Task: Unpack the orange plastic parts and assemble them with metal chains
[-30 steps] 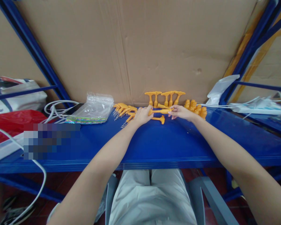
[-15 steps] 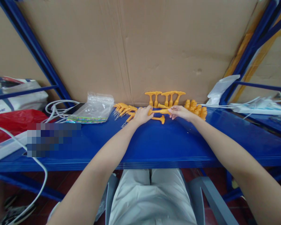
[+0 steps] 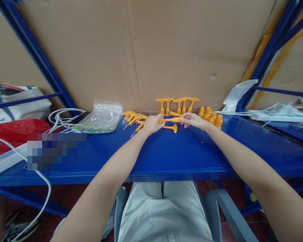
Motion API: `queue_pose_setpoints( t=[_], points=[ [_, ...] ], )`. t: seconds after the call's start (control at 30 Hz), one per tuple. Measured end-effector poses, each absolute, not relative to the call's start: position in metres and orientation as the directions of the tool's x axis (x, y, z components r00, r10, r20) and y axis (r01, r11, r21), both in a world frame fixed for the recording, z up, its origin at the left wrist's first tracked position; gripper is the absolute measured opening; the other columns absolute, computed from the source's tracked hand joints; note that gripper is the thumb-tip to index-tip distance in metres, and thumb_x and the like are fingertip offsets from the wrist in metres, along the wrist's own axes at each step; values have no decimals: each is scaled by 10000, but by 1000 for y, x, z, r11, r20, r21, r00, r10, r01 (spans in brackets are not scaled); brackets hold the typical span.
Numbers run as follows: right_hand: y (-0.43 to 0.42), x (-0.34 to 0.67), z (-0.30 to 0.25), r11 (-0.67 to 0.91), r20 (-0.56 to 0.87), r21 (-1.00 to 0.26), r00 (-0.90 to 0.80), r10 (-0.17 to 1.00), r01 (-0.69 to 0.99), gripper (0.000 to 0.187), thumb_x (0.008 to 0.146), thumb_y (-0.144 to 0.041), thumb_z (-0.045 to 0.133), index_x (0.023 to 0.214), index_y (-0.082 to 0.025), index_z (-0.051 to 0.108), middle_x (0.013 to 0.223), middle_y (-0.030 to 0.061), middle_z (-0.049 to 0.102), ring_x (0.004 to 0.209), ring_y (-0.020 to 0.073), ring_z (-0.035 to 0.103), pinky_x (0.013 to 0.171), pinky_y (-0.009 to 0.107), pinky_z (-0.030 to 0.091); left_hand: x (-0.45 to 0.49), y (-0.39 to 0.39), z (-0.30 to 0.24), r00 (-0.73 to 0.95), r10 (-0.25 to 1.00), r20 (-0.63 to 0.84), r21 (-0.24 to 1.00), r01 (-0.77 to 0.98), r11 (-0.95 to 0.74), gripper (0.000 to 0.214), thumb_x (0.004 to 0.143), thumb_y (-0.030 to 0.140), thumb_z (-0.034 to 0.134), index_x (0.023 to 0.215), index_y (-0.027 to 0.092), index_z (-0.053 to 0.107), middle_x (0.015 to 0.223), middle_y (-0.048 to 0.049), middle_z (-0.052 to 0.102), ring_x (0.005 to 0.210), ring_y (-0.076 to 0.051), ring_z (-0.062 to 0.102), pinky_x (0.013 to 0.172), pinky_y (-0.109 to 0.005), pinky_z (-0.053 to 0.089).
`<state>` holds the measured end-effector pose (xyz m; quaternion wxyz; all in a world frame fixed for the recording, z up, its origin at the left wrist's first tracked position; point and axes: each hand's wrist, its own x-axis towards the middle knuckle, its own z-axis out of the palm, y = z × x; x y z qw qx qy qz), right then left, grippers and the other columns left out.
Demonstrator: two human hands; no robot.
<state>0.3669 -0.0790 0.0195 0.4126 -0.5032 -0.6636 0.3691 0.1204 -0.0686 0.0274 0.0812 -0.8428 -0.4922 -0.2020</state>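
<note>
Between my hands lies a yellow corkscrew (image 3: 168, 119), level and just above the blue table. My left hand (image 3: 153, 123) is closed on its handle end. At its other end, my right hand (image 3: 191, 120) pinches a yellow sleeve (image 3: 176, 119) that lines up with the shaft. Another yellow T-handled piece (image 3: 175, 128) lies just below them. To the left sits a pile of yellow-handled corkscrews (image 3: 133, 116) with bare metal spirals. Behind my hands, several yellow T-shaped corkscrews (image 3: 183, 105) stand upright. Right of my right hand is a group of yellow sleeves (image 3: 210, 116).
A clear plastic bag (image 3: 102, 116) lies left on the blue table (image 3: 171, 154). White cables (image 3: 63, 116) and a red bag (image 3: 15, 134) are farther left. A white packet (image 3: 238, 95) leans at the back right. Cardboard (image 3: 151, 50) walls the back.
Hardly anything differs: the view has shifted slightly. Both hands keep their hold on the corkscrew and the sleeve.
</note>
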Motion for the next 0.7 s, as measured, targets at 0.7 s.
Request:
queue_pose_setpoints(
  t=[0.7],
  points=[
    [-89,358,30,20,-11,-928,-80,997,373,505,977,-617,478,727,-184,556,609,75,706,469,118,624,450,184,477,122,-67,25,406,796,449,85,867,-490,340,926,370,609,1230,218,632,1021,-82,772,1026,-281,723,899,-345,507]
  ],
)
